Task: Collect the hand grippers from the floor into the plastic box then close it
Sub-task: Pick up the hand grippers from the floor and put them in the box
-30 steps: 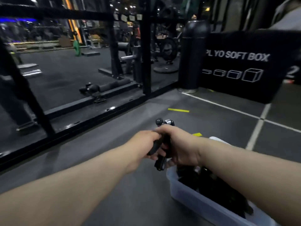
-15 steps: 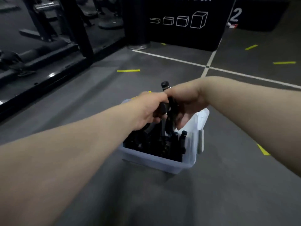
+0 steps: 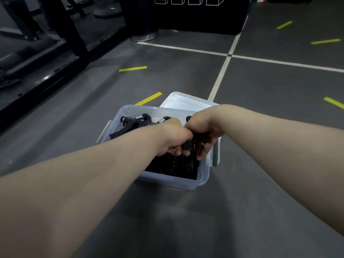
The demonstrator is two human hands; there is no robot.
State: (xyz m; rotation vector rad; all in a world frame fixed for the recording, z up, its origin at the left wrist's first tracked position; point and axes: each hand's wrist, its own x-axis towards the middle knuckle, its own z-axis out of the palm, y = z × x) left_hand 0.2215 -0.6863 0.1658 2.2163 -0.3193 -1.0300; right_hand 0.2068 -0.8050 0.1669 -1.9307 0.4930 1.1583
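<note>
Both hands are down over the plastic box (image 3: 202, 180) now, knuckles meeting right above its open top. The left hand (image 3: 175, 136) is curled tight around one black handle of a hand gripper (image 3: 188, 145), and the right hand (image 3: 203, 131) is clamped on the other side of the same gripper, fingers wrapped under it. The gripper sits just inside the box's mouth, low among the others; whether it touches them is hard to say, since the hands cover most of it. Behind the left wrist, more hand grippers (image 3: 137, 121) lie heaped in the box, black handles tangled, silver coil springs catching the light near the far wall. The box itself is translucent, standing on the dark grey floor (image 3: 260, 108), with a latch flap hanging on each side. Its lid (image 3: 186, 101) lies off, white, just behind the box and touching its far rim by the look of it. Yellow tape strips (image 3: 132, 68) dot the floor, white lines (image 3: 221, 75) cross beyond the box, and a black soft box (image 3: 186, 15) stands at the far end.
</note>
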